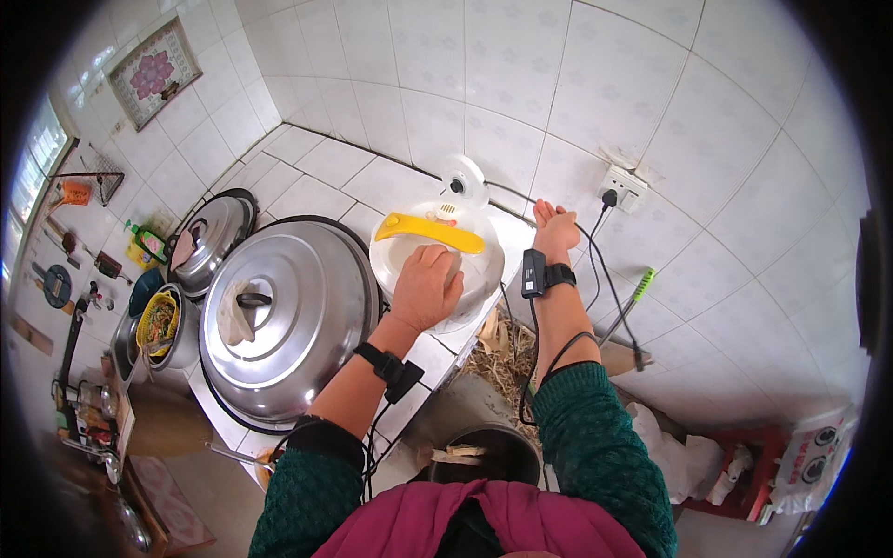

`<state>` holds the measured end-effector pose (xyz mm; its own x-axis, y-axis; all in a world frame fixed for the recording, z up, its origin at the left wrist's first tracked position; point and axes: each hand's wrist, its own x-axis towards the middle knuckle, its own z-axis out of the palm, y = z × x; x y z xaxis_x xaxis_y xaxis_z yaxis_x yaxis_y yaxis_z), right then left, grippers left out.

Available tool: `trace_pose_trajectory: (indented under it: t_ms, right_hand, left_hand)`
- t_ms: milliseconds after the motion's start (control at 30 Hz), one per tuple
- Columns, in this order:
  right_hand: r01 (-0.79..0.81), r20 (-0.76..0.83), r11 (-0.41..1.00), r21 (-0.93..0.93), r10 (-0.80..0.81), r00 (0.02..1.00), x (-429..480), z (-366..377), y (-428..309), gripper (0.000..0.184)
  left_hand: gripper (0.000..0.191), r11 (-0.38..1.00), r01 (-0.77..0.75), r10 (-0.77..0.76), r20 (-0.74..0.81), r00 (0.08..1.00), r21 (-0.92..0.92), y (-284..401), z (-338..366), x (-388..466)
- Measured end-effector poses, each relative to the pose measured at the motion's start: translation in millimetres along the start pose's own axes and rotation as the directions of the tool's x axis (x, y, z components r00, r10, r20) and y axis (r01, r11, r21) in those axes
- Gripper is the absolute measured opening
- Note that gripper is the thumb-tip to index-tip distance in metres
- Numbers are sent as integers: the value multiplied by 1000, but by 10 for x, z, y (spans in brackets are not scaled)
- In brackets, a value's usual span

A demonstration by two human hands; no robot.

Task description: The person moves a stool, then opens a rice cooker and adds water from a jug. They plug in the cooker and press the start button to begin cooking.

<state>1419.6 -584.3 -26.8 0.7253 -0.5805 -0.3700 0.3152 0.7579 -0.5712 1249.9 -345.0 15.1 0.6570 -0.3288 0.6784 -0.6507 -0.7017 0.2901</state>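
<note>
A white rounded appliance point(481, 279) with a yellow handle point(429, 231) across its top, which looks like an electric kettle, stands on the white-tiled stove top. My left hand point(427, 286) is over it, just below the handle, with curled fingers; their tips are hidden, so its grip is unclear. Behind stands a white disc with a black centre point(457, 185), probably the power base. A black cord point(513, 190) runs from it to my right hand point(557, 227), near the wall. Whether those partly bent fingers hold the cord or it passes behind them is unclear.
Left are a large metal lid point(293, 321) and a smaller lid point(216, 237). A wall socket point(623, 188) holds a plug. Below are straw point(499, 349), a dark bucket point(516, 453) and a green-handled tool point(642, 284). A yellow basket point(157, 324) sits far left.
</note>
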Motion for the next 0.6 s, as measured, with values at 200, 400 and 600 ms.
trace_pose_trajectory:
  t_ms: [200, 400, 600]
  right_hand:
    - [-18, -45, 997, -68, 15, 999, 268, -433, 400, 35]
    - [-132, -3, 988, -82, 132, 991, 470, -635, 743, 34]
    - [-442, 135, 897, 14, 436, 890, 738, -929, 1207, 30]
  left_hand:
    - [32, 998, 34, -38, 67, 997, 62, 43, 2, 25]
    - [39, 995, 44, -53, 107, 993, 91, 66, 13, 81]
    - [42, 992, 64, -80, 140, 987, 112, 80, 24, 104]
